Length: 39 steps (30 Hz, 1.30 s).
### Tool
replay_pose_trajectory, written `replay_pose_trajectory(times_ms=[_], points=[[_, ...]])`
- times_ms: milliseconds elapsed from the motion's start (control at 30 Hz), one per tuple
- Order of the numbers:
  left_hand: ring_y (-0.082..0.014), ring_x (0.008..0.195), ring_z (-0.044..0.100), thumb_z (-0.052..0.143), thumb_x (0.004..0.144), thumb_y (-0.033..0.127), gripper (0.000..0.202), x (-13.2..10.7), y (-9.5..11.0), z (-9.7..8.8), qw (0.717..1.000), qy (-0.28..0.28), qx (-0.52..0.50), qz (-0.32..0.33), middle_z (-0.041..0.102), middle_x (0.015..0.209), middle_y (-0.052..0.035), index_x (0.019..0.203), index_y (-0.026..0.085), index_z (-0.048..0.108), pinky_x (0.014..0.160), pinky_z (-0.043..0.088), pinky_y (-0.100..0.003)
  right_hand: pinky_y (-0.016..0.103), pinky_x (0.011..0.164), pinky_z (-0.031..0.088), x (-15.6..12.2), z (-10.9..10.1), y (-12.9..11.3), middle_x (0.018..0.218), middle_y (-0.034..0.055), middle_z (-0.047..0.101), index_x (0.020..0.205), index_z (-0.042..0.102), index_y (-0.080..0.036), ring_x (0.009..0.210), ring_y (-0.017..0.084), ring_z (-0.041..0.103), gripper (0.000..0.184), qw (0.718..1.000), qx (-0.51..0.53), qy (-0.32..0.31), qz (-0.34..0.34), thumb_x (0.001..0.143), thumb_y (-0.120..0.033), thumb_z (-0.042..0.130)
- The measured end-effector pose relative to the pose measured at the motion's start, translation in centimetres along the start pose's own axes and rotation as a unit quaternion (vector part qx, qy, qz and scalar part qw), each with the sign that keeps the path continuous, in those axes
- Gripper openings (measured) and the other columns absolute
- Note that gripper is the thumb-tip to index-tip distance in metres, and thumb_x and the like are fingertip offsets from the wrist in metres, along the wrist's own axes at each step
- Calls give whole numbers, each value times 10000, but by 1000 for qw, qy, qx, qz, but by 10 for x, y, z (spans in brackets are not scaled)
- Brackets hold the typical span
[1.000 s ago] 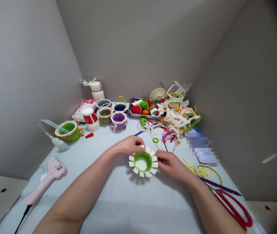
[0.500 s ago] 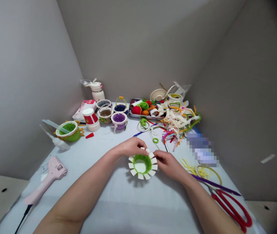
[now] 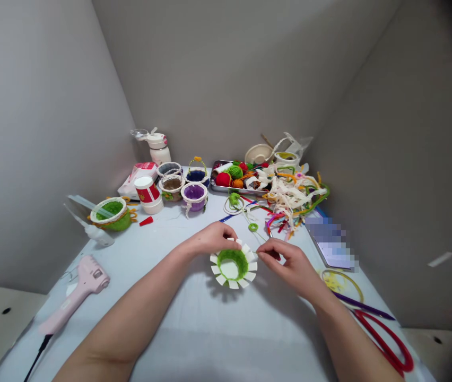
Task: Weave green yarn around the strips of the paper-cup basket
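Observation:
A cut paper cup (image 3: 233, 267) with splayed white strips and green yarn woven round its inside sits at the table's middle. My left hand (image 3: 210, 240) grips its far left rim with curled fingers. My right hand (image 3: 289, 265) is just right of the cup, its thumb and finger pinched on a green yarn strand (image 3: 258, 243) that runs up toward a small green loop (image 3: 253, 227).
A pink glue gun (image 3: 78, 289) lies front left. Finished yarn baskets (image 3: 186, 188) and a red-banded cup (image 3: 146, 193) stand at the back. A tray of yarn balls (image 3: 234, 178) and a pile of pipe cleaners (image 3: 293, 199) are back right. Red scissors (image 3: 385, 339) lie front right.
My right hand has lifted off the cup's right rim and moved slightly right, pinching the yarn strand. The cup and my left hand have barely shifted.

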State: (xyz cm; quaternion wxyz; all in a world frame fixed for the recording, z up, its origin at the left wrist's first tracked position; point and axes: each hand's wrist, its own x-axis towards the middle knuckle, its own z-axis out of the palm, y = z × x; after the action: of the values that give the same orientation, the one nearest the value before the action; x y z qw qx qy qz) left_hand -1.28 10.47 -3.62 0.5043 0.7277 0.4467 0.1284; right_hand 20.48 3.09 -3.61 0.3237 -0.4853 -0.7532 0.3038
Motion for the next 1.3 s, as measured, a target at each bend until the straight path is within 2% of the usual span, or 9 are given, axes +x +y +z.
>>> replay_pose_trajectory(times_ms=[167, 333, 500, 600, 833, 1033, 1100, 1200, 1300], points=[[-116, 629, 505, 648, 650, 408, 309, -1, 0, 0, 1000, -2, -3, 4, 610, 678, 3, 772, 126, 682, 554, 377, -209, 277, 638, 429, -1, 4, -2, 773, 43, 627, 843, 645, -194, 718, 161, 565, 151, 999, -13, 9, -37, 893, -261, 519], [-121, 638, 512, 642, 650, 427, 327, 0, -1, 1, 1000, -3, 5, 6, 621, 699, 0, 783, 132, 684, 556, 381, -211, 283, 628, 428, 0, 7, -2, 764, 47, 628, 833, 634, -194, 703, 164, 557, 152, 998, -10, 55, -18, 895, -281, 525], [-126, 645, 516, 636, 651, 434, 342, 3, -5, 2, 1000, 5, 5, 8, 623, 711, -7, 796, 128, 687, 601, 411, -226, 271, 638, 423, 0, 6, -5, 774, 41, 623, 824, 639, -189, 725, 156, 560, 157, 999, 2, -10, -41, 897, -253, 515], [-123, 632, 508, 641, 648, 430, 340, 4, -7, 0, 1000, 19, -10, 1, 610, 695, -6, 789, 123, 684, 589, 406, -228, 264, 637, 415, 0, 3, -1, 768, 33, 621, 827, 647, -186, 720, 149, 561, 146, 999, 3, -25, -43, 888, -242, 527], [-108, 593, 500, 657, 632, 404, 317, 3, -5, -4, 998, 20, -52, -23, 583, 651, 6, 767, 117, 661, 536, 377, -210, 259, 640, 433, 5, 7, 23, 800, 36, 652, 831, 652, -176, 738, 163, 574, 186, 997, 64, -10, 33, 870, -313, 533], [-111, 608, 521, 654, 645, 388, 299, 3, -7, -4, 998, 16, -57, -27, 603, 677, 3, 775, 119, 649, 551, 400, -213, 234, 632, 440, 5, 16, 28, 755, 18, 634, 774, 650, -159, 707, 147, 562, 163, 990, 112, -71, 53, 836, -273, 551], [-109, 610, 524, 641, 659, 371, 276, 4, -10, -5, 998, 6, -57, -18, 601, 684, 5, 780, 123, 639, 551, 399, -211, 230, 629, 440, 4, 20, 28, 740, 10, 632, 771, 643, -157, 703, 146, 562, 141, 989, 117, -75, 60, 826, -245, 548], [-113, 637, 543, 615, 674, 312, 264, 2, -11, -9, 997, -44, -65, -11, 612, 721, 6, 873, 139, 629, 565, 414, -208, 237, 652, 456, 4, 26, 29, 776, 13, 649, 825, 644, -159, 728, 153, 576, 133, 986, 136, -52, 77, 825, -235, 535], [-129, 731, 572, 605, 680, 268, 329, -1, -8, -11, 995, -86, -46, 14, 654, 842, -19, 986, 152, 637, 625, 441, -212, 245, 667, 469, 4, 30, 30, 800, 19, 659, 852, 649, -162, 742, 158, 588, 145, 985, 151, -39, 80, 828, -246, 533]])
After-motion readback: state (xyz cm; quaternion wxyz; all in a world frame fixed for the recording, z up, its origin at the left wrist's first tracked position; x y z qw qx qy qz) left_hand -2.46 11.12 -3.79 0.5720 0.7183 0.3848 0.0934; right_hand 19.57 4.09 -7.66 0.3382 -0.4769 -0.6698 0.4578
